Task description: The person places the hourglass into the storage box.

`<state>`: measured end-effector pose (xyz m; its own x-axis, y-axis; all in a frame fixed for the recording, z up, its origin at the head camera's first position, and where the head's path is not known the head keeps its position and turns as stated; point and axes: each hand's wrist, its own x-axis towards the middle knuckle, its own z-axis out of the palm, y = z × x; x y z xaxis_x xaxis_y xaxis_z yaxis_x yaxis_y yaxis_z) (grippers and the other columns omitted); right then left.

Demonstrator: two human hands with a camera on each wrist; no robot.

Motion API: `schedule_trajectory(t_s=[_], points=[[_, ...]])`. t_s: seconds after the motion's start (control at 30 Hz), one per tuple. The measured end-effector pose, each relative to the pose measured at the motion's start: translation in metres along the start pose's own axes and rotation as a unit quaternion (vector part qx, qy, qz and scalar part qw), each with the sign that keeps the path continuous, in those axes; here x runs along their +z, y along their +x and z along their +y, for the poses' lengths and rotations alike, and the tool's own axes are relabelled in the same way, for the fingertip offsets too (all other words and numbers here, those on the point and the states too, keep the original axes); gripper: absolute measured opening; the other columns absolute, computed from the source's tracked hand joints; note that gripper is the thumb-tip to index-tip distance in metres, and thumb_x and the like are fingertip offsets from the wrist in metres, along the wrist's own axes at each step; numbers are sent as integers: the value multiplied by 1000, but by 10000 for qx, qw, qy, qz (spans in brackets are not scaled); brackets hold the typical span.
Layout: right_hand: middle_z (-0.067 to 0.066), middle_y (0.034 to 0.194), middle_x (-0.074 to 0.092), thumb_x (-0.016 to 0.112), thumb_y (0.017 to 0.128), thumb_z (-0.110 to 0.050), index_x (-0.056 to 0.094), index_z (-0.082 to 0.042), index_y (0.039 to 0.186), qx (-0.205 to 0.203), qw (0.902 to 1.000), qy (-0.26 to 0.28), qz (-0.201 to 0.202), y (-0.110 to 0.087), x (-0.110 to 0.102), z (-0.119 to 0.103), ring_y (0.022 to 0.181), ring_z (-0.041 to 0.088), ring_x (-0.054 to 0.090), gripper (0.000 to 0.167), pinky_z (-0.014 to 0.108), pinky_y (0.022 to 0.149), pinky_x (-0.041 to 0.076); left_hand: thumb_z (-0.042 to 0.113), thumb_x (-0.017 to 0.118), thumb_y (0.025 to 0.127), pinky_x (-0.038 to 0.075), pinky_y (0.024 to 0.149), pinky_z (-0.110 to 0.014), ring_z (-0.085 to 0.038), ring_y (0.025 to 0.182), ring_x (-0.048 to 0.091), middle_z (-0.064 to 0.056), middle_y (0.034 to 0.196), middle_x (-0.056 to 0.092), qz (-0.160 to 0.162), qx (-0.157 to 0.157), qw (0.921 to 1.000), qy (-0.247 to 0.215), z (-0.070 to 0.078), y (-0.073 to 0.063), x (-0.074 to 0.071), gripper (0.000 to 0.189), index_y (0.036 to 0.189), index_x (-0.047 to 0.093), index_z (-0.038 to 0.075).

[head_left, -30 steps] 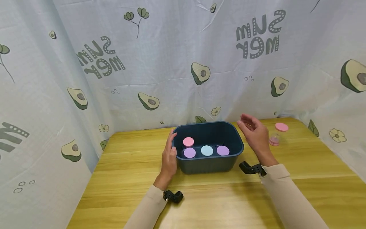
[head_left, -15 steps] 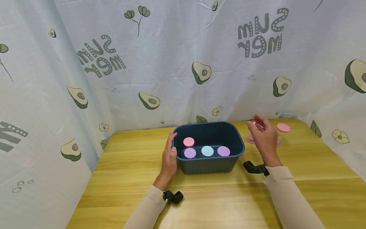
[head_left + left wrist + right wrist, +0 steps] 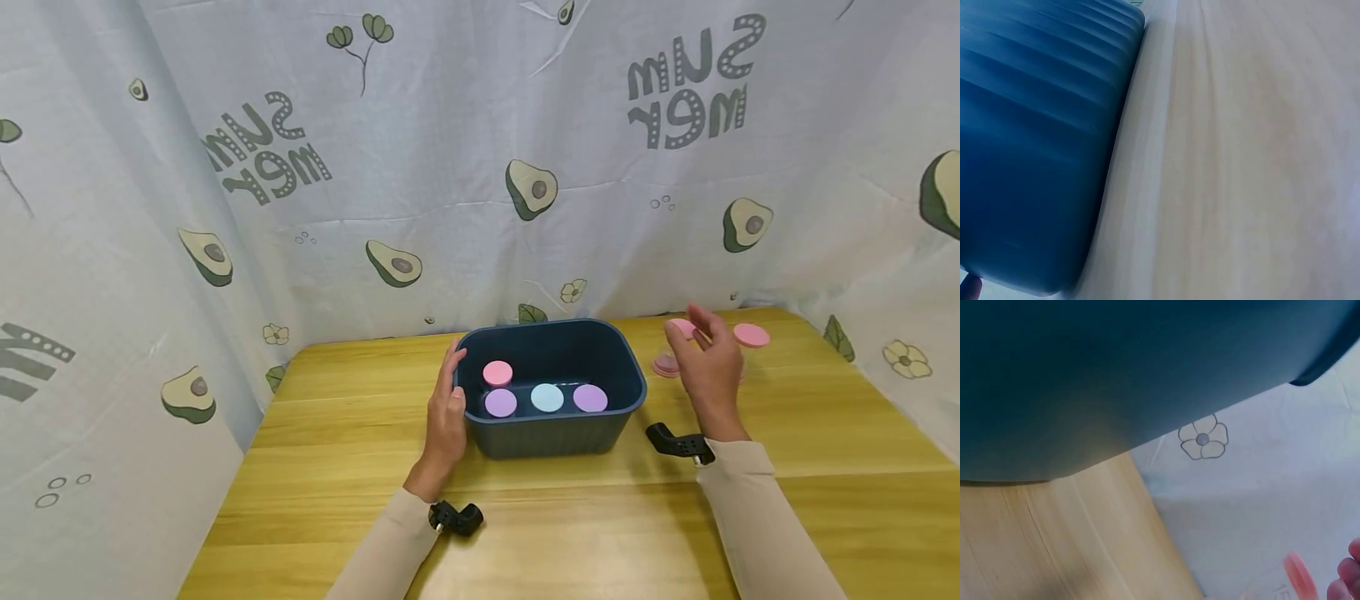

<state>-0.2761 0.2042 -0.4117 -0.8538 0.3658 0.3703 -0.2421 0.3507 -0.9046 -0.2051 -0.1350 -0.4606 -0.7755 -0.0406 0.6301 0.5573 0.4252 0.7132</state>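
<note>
A dark blue bin (image 3: 555, 437) stands on the table; its ribbed side fills much of the left wrist view. My left hand (image 3: 444, 425) rests against its left end, fingers nearly straight along the outside, thumb by the rim. Inside are a pink lid (image 3: 498, 372), two purple lids, one at the left (image 3: 501, 403), and a light blue lid (image 3: 547, 397). Right of the bin, my right hand (image 3: 708, 358) has loosely bent fingers, holding nothing visible. A small clear container with a pink lid (image 3: 682, 327) shows just left of it; in the right wrist view, fingertips (image 3: 1350, 572) stand apart from its lid (image 3: 1300, 575).
A second pink-lidded container (image 3: 752, 335) stands to the right, its lower part mostly behind my right hand. A pale curtain (image 3: 450, 167) printed with avocados hangs at the back of the wooden table (image 3: 337, 417) and along its sides.
My right hand has moved rightward from beside the bin's rim, past the nearer pink-lidded container, which now shows on its left. My left hand and the bin have stayed put.
</note>
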Motion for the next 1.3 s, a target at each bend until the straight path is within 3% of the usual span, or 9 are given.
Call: schedule_trajectory(t_s=[0.17,0.43,0.73,1.0,1.3], points=[[11,135,55,68,88,-29,54,-6,135,133,9999,22,82,2,-1,5,126,20,49,54,27,107,37,21,28,93,23,110,-59,-24,145,23,-7,159,24,5,-34,10000,20,0,0,0,56,148,33,12],[7,140,51,66,89,-31,52,-10,138,543,9983,198,112,5,-2,12,130,19,45,55,28,109,34,17,28,92,22,109,-61,-27,144,24,-14,157,25,1,-5,10000,-46,-2,0,3,56,148,34,12],[7,141,50,66,89,-29,51,-8,138,655,9974,209,201,7,-3,18,131,16,44,56,28,110,33,19,28,93,24,108,-62,-27,144,25,-10,158,25,-6,-139,9999,32,3,-1,2,56,148,33,11],[12,139,50,67,88,-29,48,-4,138,622,9979,113,105,9,0,24,130,22,45,59,29,110,33,19,28,93,25,108,-63,-27,144,25,-13,157,25,6,-96,10000,9,3,-1,0,56,148,32,10],[11,141,47,67,88,-30,45,-6,140,706,9975,23,31,9,2,33,130,24,43,61,30,111,32,20,28,93,24,108,-63,-27,144,25,-7,159,24,-47,-73,10000,-18,2,-1,-1,56,148,33,12]])
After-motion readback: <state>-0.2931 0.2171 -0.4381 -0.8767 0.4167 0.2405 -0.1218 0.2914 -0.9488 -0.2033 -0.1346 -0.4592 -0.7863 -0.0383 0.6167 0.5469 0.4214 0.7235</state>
